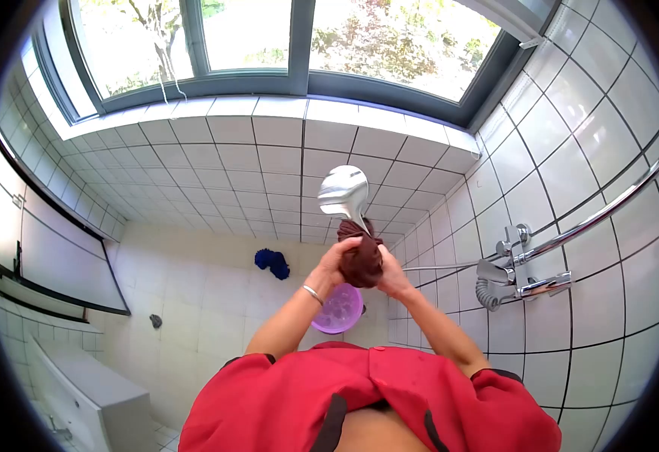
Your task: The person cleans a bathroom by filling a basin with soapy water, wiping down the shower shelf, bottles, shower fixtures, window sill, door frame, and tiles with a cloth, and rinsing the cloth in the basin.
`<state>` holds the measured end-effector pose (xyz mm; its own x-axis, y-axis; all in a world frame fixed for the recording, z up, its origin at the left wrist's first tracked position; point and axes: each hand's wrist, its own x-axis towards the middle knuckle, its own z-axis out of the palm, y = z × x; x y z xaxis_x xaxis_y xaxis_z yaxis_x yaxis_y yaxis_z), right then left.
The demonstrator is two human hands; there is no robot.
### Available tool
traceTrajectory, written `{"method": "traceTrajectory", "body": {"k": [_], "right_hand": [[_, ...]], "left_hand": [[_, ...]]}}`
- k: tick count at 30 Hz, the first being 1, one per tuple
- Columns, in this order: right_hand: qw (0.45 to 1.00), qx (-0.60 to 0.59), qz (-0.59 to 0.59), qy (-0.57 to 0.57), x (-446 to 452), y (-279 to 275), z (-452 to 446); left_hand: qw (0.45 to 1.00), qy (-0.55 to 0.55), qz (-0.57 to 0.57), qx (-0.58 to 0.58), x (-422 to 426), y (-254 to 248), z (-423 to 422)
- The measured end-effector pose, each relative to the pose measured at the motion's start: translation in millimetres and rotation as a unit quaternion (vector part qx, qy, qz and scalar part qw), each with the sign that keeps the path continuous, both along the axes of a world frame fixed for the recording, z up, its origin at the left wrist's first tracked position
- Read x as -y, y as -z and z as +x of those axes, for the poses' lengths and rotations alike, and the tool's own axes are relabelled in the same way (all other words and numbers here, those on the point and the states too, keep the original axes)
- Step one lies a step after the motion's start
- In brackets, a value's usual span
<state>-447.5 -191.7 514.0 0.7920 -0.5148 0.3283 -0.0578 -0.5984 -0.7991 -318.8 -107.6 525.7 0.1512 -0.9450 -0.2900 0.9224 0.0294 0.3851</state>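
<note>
In front of me a chrome hand shower [344, 190] points up and away, its round head reflecting light. A dark brown cloth [362, 262] is bunched around the lower part of its handle. My left hand [334, 262] is closed on the cloth from the left, a bracelet at its wrist. My right hand [392, 276] is closed on the cloth from the right; its fingertips are hidden. A metal hose [442, 267] runs from behind my right hand to the wall mixer. Below the hands, a purple basin [339, 310] with foamy-looking contents stands on the floor.
A dark blue cloth [272, 263] lies on the pale floor. Left of it is a small floor drain [156, 321]. The chrome shower mixer [521, 271] and rail [600, 211] project from the right wall. A white cabinet [103, 377] stands lower left, below a dark-framed glass panel [50, 241].
</note>
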Motion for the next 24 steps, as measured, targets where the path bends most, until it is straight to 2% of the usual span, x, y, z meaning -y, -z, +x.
{"method": "traceTrajectory", "body": {"k": [1, 2, 3, 4, 5, 7, 8, 9, 10, 11, 12, 13, 14, 15, 16, 17, 19, 20, 21, 22, 24], "right_hand": [[0.997, 0.067, 0.024, -0.027, -0.2, -5.8, 1.2], [0.947, -0.054, 0.305, -0.083, -3.4, -40.2, -0.9], [0.807, -0.166, 0.552, -0.132, -2.0, -60.7, -2.8], [0.745, -0.138, 0.628, -0.177, 3.4, -60.9, -1.9], [0.748, -0.133, 0.627, -0.174, 6.1, -58.2, -0.4], [0.757, -0.147, 0.601, -0.209, 12.7, -54.7, 6.3], [0.791, -0.169, 0.566, -0.158, 14.1, -57.0, 10.5], [0.792, -0.167, 0.566, -0.156, 7.4, -66.7, 17.0], [0.911, -0.144, 0.378, -0.085, -2.9, -76.5, 21.5], [0.979, -0.117, 0.17, -0.009, -9.6, -82.1, 21.8], [0.994, -0.081, 0.076, 0.009, -1.9, -65.7, 22.2], [0.994, -0.08, 0.075, 0.018, 2.6, -50.4, 18.6], [0.995, -0.094, -0.004, 0.022, 5.7, -37.4, 14.0], [0.99, -0.107, -0.086, 0.029, 4.5, -53.0, 13.4], [0.954, -0.297, -0.038, 0.027, 4.5, -72.2, 11.2], [0.955, -0.267, -0.062, -0.116, 19.2, -72.9, 3.3], [0.924, -0.336, 0.144, -0.108, 38.0, -134.1, -3.9], [0.932, -0.326, 0.13, -0.089, 44.4, -144.6, -5.5], [0.958, -0.172, 0.228, -0.001, 45.1, -150.2, -5.1], [0.945, -0.007, 0.316, 0.08, 42.7, -153.4, -3.8], [0.922, 0.038, 0.385, 0.002, 20.1, -157.8, 16.0]], "left_hand": [[0.997, 0.061, -0.019, -0.048, -7.0, 5.8, 9.6], [0.955, 0.184, -0.151, -0.177, -17.8, -15.1, 11.7], [0.98, 0.124, -0.111, -0.106, -12.9, -13.6, 14.6], [0.985, 0.095, -0.124, -0.075, -5.7, -13.1, 19.9], [0.987, 0.066, -0.135, -0.048, -2.2, -17.3, 20.5], [0.986, 0.087, -0.141, -0.013, -0.7, -25.5, 28.5], [0.984, 0.102, -0.143, 0.02, -0.8, -33.3, 31.1], [0.984, 0.106, -0.143, 0.02, 1.0, -42.9, 30.4], [0.988, 0.065, -0.091, 0.102, 2.8, -52.1, 26.6], [0.982, 0.024, -0.038, 0.182, 3.6, -55.1, 20.1], [0.986, -0.034, -0.017, 0.16, 6.3, -52.9, 12.8], [0.986, -0.027, -0.02, 0.161, 6.6, -53.0, 8.9], [0.98, -0.056, -0.022, 0.191, 5.6, -54.0, 5.2], [0.971, -0.085, -0.029, 0.221, 6.9, -56.5, 2.6], [0.971, -0.084, -0.065, 0.212, 7.5, -59.1, 5.1], [0.969, -0.093, -0.085, 0.211, 12.0, -60.0, 5.8], [0.963, -0.065, -0.063, 0.252, 9.5, -84.3, 6.5], [0.958, -0.064, -0.06, 0.274, 11.2, -88.2, 6.8], [0.936, -0.069, -0.062, 0.341, 13.8, -91.8, 5.9], [0.909, -0.086, -0.067, 0.402, 18.7, -91.2, -0.5], [0.83, -0.108, -0.034, 0.546, 24.7, -103.4, -19.9]]}}
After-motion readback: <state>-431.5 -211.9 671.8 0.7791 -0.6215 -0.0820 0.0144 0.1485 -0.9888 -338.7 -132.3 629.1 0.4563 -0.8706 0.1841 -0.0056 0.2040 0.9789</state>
